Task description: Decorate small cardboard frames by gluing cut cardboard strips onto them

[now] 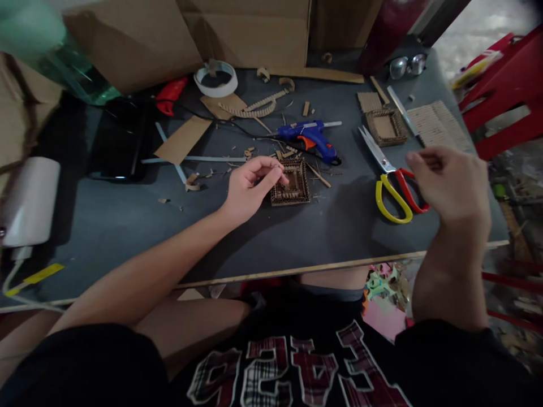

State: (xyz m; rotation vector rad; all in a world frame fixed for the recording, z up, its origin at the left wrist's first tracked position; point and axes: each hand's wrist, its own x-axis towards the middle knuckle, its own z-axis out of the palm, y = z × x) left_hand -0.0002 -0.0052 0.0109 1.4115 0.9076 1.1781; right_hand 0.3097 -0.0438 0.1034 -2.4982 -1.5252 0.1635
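Observation:
My left hand [257, 186] is over the near-left part of a small square box of corrugated cardboard [302, 195], its thumb and fingertips pinched together. Whatever is between those fingertips, if anything, is too small to name. Raised at the right, my right hand [453, 183] has its fingers curled in against the thumb, and their inner side is hidden. Just left of it lie scissors [399, 198] with one yellow and one red handle, blades partly apart. Behind the box rests a blue glue gun [311, 135] with an orange trigger.
A second cardboard square [387, 127] sits near corrugated sheets [439, 124] and a slim cutter [403, 107]. Farther back are a tape roll [215, 79], curled cardboard strips [254, 110] and glasses [407, 66]. Glue sticks [199, 159] and scraps lie left of centre, beyond them a black device [119, 141].

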